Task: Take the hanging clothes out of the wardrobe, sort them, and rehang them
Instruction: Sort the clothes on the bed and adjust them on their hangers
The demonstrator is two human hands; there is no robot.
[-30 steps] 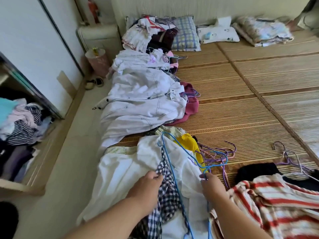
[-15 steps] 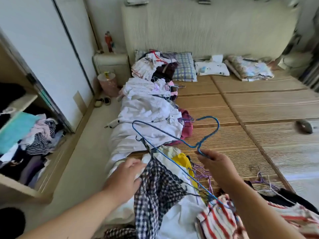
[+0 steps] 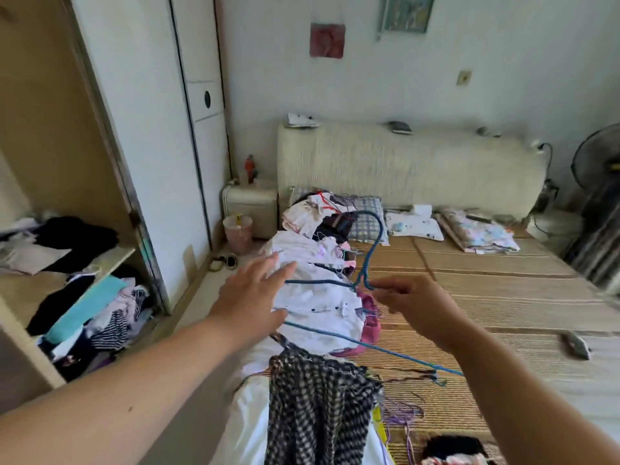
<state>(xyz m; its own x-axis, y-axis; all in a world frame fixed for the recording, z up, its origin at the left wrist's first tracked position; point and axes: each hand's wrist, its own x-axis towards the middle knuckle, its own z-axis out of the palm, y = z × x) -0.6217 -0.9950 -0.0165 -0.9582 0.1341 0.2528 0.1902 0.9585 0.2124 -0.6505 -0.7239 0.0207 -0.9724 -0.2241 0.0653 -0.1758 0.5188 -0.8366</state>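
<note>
My right hand (image 3: pixel 414 305) pinches the neck of a blue wire hanger (image 3: pixel 368 263), raised above the bed with its hook pointing up. A black-and-white checked garment (image 3: pixel 317 407) hangs from the hanger's lower bar. My left hand (image 3: pixel 253 297) is lifted beside the hanger's left end, fingers spread and straight, holding nothing. Behind the hands a row of white and pale clothes (image 3: pixel 318 297) lies along the bed's left edge, with a maroon piece (image 3: pixel 370 325) beside it. The open wardrobe (image 3: pixel 50 162) stands at the left with folded clothes on its shelves.
The bed carries a bamboo mat (image 3: pixel 486 297), pillows (image 3: pixel 412 224) and folded bedding by the headboard. Loose purple hangers (image 3: pixel 402 411) lie on the mat near me. A pink bin (image 3: pixel 237 233) and nightstand (image 3: pixel 250 204) stand at the bed's corner, a fan (image 3: pixel 600 196) at the far right.
The right hand has lifted the blue hanger with the checked garment higher off the bed. The left hand let go of the fabric and rose, now spread. My view has tilted upward.
</note>
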